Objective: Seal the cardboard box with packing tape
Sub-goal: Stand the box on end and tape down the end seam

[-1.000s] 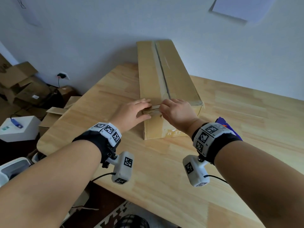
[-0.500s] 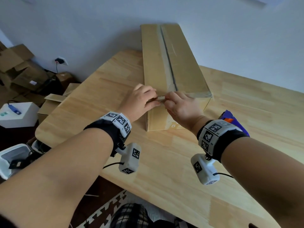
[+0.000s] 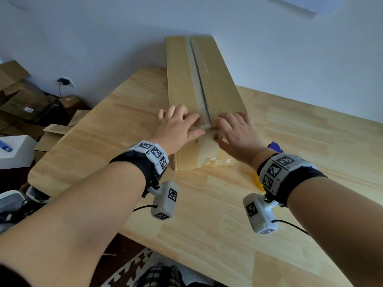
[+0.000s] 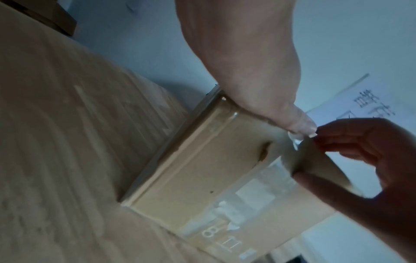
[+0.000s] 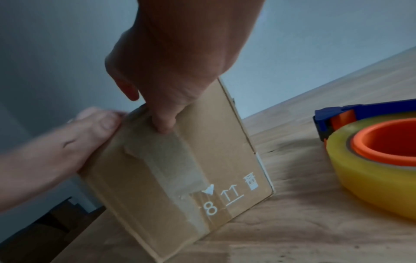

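Observation:
A long cardboard box [image 3: 219, 79] lies on the wooden table [image 3: 207, 214], its near end facing me. Clear packing tape [image 3: 198, 79] runs along the top seam and down the front face [image 5: 171, 160]. My left hand [image 3: 176, 127] lies flat on the box top left of the seam, thumb at the front edge. My right hand [image 3: 236, 131] lies spread right of the seam, its thumb [image 5: 162, 124] pressing the tape onto the front face. The tape dispenser [image 5: 371, 160], a yellow roll on an orange core in a blue frame, lies on the table right of the box.
Several cardboard boxes [image 3: 22, 100] are stacked on the floor at the left, beside a white box [image 3: 16, 150]. The table's left edge [image 3: 41, 183] is near my left arm. A wall stands behind the far end of the long box.
Both hands pinched the tape end at the near top edge before. Now their fingers are spread flat on the box top and the tape lies down over the front face.

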{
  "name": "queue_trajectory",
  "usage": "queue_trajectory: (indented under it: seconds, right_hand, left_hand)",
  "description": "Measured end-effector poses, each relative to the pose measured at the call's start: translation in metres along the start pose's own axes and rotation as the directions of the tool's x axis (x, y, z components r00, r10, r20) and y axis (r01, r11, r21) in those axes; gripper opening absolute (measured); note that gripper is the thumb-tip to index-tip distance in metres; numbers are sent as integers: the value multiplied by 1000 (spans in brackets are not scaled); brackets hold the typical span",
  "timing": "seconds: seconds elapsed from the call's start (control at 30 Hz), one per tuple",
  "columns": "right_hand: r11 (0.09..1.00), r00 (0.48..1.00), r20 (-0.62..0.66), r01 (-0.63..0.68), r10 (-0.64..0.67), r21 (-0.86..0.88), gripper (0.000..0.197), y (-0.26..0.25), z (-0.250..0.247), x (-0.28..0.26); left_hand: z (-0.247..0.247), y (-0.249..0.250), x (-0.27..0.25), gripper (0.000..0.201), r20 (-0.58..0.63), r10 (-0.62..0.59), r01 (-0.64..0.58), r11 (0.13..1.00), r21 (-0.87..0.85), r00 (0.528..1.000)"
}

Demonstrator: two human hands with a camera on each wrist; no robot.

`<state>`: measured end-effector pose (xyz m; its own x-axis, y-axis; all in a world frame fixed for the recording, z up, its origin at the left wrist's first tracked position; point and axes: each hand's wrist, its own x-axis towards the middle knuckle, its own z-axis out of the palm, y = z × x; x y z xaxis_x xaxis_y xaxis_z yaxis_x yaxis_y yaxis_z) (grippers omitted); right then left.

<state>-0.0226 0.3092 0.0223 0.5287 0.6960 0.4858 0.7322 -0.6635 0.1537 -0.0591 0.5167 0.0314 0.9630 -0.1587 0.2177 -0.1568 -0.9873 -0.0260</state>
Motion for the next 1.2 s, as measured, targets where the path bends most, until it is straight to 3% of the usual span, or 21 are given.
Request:
queue_trajectory:
  seconds: [0.17,0.33,0.47,0.6,0.87,1.07,1.2]
  right_hand:
    - [999,999,9,-31,32,-23,38,10,-5,-8]
    - [998,995,75,-66,65,19,54,9,-16,-10]
    - [989,987,114,-127,117,81,53,10,-20,-10]
    - [981,978,143,-166,151,99,56,16,-16,-16]
    - [965,967,137,-231,213,127,60,33,-25,-26]
    - [890,934,98,-358,344,282,70,49,-34,-28]
    - [821,893,140,-449,428,353,77,56,-27,-43]
  left_hand:
    - [-2,0,-4,68,24,40,-42,998,46,999]
    - [-17,6,-7,73,85,44,-57,987,151,995]
    - [-27,30,16,68,62,67,-66,998,-11,996]
    - [-7,47,30,54,58,71,-71,997,-3,996]
    - [-3,46,27,79,90,123,-133,985,110,988]
    - [-21,71,45,77,40,46,-47,999,9,998]
    - [-5,90,59,66,75,147,-146,989,-10,986]
